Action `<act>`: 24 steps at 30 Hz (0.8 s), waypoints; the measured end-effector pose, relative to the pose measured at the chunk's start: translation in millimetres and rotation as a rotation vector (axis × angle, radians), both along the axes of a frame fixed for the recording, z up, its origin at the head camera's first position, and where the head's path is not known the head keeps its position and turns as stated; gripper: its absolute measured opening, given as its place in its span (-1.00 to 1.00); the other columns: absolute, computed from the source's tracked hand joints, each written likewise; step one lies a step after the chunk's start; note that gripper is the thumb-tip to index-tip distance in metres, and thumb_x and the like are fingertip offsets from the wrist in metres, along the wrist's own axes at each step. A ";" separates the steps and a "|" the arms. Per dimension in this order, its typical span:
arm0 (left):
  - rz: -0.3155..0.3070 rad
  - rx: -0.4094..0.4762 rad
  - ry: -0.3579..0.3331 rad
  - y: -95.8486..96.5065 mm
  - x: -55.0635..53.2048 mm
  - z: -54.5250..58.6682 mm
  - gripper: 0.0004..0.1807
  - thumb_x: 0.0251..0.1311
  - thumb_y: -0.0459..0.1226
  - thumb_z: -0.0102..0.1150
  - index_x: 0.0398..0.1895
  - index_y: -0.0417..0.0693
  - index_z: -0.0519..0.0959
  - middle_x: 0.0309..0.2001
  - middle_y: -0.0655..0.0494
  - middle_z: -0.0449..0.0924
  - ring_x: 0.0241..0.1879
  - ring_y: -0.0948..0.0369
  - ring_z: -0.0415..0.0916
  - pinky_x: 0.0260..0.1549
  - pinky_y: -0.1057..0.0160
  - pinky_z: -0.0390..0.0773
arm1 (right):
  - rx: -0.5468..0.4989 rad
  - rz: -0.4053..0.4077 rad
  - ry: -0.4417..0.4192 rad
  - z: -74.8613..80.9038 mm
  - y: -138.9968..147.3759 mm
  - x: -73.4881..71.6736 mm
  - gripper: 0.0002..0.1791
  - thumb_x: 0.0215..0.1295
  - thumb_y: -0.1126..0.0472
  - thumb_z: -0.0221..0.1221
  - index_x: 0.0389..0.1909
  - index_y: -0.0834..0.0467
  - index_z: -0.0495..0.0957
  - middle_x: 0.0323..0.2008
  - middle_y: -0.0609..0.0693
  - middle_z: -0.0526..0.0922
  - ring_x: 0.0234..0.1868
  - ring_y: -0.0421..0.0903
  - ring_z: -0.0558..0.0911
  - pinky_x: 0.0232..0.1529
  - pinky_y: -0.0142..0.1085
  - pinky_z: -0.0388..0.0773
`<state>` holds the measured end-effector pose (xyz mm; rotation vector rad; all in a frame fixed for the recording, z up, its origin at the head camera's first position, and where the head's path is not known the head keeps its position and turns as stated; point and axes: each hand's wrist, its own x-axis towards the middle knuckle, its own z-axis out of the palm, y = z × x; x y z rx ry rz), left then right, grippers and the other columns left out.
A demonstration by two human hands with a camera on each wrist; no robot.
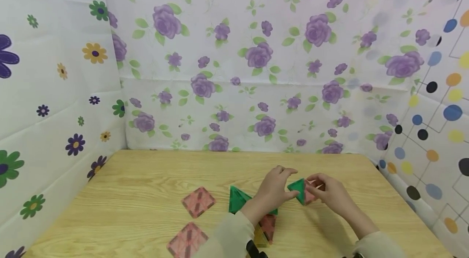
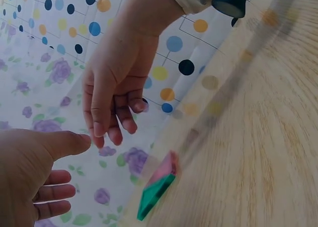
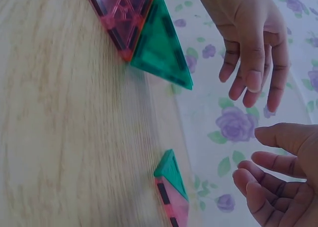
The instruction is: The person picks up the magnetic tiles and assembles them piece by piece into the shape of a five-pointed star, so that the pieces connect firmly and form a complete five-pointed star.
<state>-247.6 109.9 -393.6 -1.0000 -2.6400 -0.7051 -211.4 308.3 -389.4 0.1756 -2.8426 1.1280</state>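
A small pair of joined translucent tiles, a green triangle (image 1: 298,188) and a pink one (image 1: 309,197), lies on the table. My right hand (image 1: 330,193) hovers above its right side, fingers loosely bent and apart from the pair in both wrist views. My left hand (image 1: 272,191) hovers on the other side, thumb and fingers spread with nothing between them; in the left wrist view its thumb points towards the right hand (image 2: 121,68). Under the left forearm, partly hidden, is a larger group of tiles with green (image 1: 238,200), red (image 1: 268,226) and yellow (image 1: 259,237) parts.
Two pink diamond shapes of tiles, one farther back (image 1: 198,202) and one nearer (image 1: 188,241), lie left of the group on the wooden table (image 1: 146,184). Flower-printed cloth (image 1: 234,58) stands behind the table, with more printed cloth at both sides.
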 end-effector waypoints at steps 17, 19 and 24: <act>0.168 -0.169 -0.168 51.1 -17.5 -31.0 -0.28 -0.05 0.13 0.41 0.22 0.22 0.43 0.02 0.17 0.48 0.01 0.23 0.43 -0.01 0.30 0.49 | 0.099 -0.073 0.033 -21.9 32.3 -14.7 -0.60 0.25 0.16 0.26 -0.02 0.36 0.52 -0.24 0.16 0.67 -0.25 0.00 0.65 -0.29 -0.20 0.62; 0.187 -0.209 -0.158 54.2 -20.2 -33.7 -0.25 -0.09 0.17 0.41 0.21 0.20 0.43 0.02 0.16 0.48 0.03 0.21 0.42 0.05 0.26 0.47 | 0.107 -0.082 0.026 -25.5 35.1 -17.1 -0.60 0.24 0.16 0.27 -0.03 0.37 0.53 -0.25 0.16 0.67 -0.25 0.01 0.65 -0.27 -0.18 0.61; 0.212 -0.281 -0.143 59.4 -24.2 -37.5 -0.21 -0.11 0.20 0.40 0.22 0.19 0.41 0.04 0.14 0.50 0.07 0.18 0.43 0.15 0.19 0.43 | 0.118 -0.103 -0.025 -33.4 39.3 -22.3 -0.59 0.22 0.15 0.28 -0.03 0.37 0.54 -0.25 0.15 0.66 -0.23 0.01 0.62 -0.25 -0.17 0.59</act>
